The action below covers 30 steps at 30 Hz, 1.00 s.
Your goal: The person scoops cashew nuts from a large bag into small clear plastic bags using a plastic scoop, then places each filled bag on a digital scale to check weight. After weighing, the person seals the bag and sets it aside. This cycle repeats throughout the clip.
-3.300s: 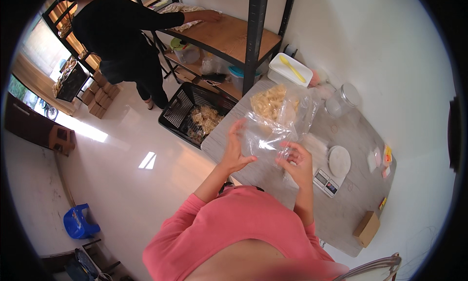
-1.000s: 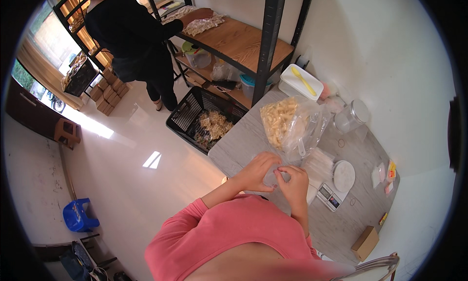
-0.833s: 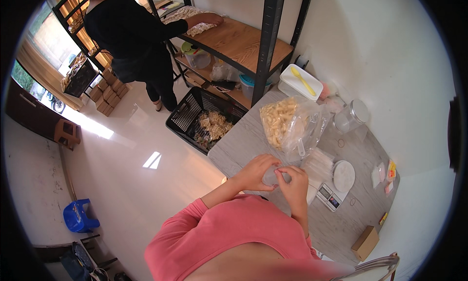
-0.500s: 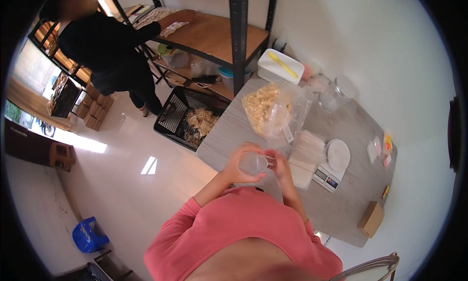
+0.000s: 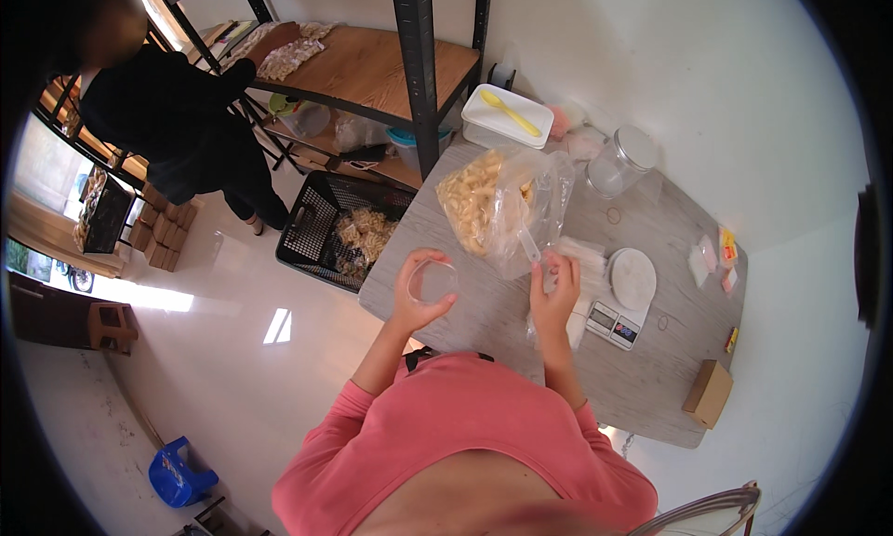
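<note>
My left hand (image 5: pixel 416 292) is curled around a clear plastic cup (image 5: pixel 434 282), whose round rim faces up above the table's near left side. My right hand (image 5: pixel 555 289) is raised to the right of it, thumb and fingers apart, by the flat clear plastic bags (image 5: pixel 584 254). Nothing is plainly visible in its grasp. Just beyond it lies a large open clear bag of pale yellow snack pieces (image 5: pixel 473 196), with a whitish handle (image 5: pixel 530 245) sticking out toward my right fingertips.
A kitchen scale (image 5: pixel 614 324) with a round white top stands right of the bags. Behind are a clear jar (image 5: pixel 621 164) and a white-lidded box (image 5: pixel 507 117) bearing a yellow spoon (image 5: pixel 512 114). A black crate (image 5: pixel 312 229) sits left of the table. Another person (image 5: pixel 167 117) stands at the shelf (image 5: pixel 372 71).
My hands have moved apart: the left went left with the cup, and the right let go of the cup and moved right toward the plastic bags. The view has shifted slightly.
</note>
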Each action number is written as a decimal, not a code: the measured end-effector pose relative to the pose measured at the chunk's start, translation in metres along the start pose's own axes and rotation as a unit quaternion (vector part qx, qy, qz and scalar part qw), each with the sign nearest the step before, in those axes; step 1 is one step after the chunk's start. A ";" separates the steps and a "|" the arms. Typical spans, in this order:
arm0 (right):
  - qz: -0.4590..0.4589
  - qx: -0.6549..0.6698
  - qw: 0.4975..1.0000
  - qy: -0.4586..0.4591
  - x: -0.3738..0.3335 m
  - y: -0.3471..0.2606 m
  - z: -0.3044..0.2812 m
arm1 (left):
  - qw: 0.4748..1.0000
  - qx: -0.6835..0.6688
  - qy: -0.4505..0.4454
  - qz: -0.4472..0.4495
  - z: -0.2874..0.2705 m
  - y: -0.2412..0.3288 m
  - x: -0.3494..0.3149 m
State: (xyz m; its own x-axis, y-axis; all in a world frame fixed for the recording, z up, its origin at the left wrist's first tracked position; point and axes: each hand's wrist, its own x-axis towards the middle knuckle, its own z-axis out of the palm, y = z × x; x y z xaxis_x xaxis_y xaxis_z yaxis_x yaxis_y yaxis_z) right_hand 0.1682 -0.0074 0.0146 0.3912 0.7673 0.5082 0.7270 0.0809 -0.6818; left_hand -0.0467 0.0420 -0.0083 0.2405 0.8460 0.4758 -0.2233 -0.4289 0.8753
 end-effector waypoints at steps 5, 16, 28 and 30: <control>-0.048 -0.199 0.978 -0.045 0.024 0.011 0.011 | 0.998 0.019 0.003 -0.067 -0.010 -0.016 0.005; 0.023 -0.054 0.997 -0.050 0.042 0.005 0.003 | 0.969 -0.052 0.005 -0.240 -0.022 -0.053 0.013; -0.110 -0.113 0.987 -0.013 0.089 0.029 0.049 | 0.962 0.059 -0.004 -0.268 0.006 -0.067 0.034; -0.092 -0.116 0.987 -0.067 0.090 0.035 0.053 | 0.966 0.033 -0.028 -0.256 0.007 -0.069 0.033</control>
State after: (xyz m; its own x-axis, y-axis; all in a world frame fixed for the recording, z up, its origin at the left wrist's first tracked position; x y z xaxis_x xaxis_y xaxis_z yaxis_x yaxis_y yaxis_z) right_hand 0.1994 0.0979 0.0085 0.1749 0.8314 0.5275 0.8945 0.0897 -0.4380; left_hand -0.0170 0.0976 -0.0522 0.3554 0.9345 -0.0187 -0.0013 0.0205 0.9998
